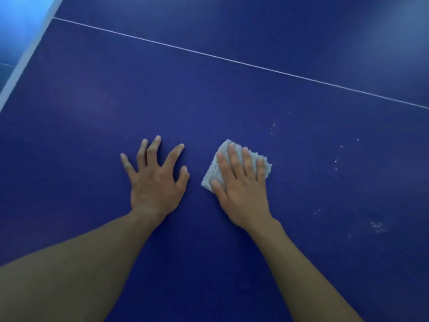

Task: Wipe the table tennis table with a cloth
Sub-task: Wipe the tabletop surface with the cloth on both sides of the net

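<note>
**A:** What fills most of the view?

**B:** A dark blue table tennis surface [232, 101]. A thin white painted line [232, 60] crosses it well beyond the fingertips, and a pale white edge band [21, 66] runs down its far-left side.

**A:** And the hands?

**B:** Two bare forearms reach in from below. The left hand [153, 180] lies palm down on the bare surface. Its fingers [151, 149] are spread wide apart and slightly arched, holding nothing.

**A:** The right one?

**B:** The right hand [241, 189] presses flat on a small, pale grey, nubbly folded cloth [210, 176]. Its fingers [234, 163] are straight and close together, laid over the cloth rather than curled round it. The thumb rests at the cloth's near-left corner.

**A:** So where exactly is the cloth?

**B:** On the surface, under the right fingers. Its edges show past the fingertips and beside the little finger. It sits near the left thumb without touching it.

**A:** Anything smaller?

**B:** Scattered white specks [378, 226] dot the surface to the right of the right little finger, apart from the cloth.
</note>
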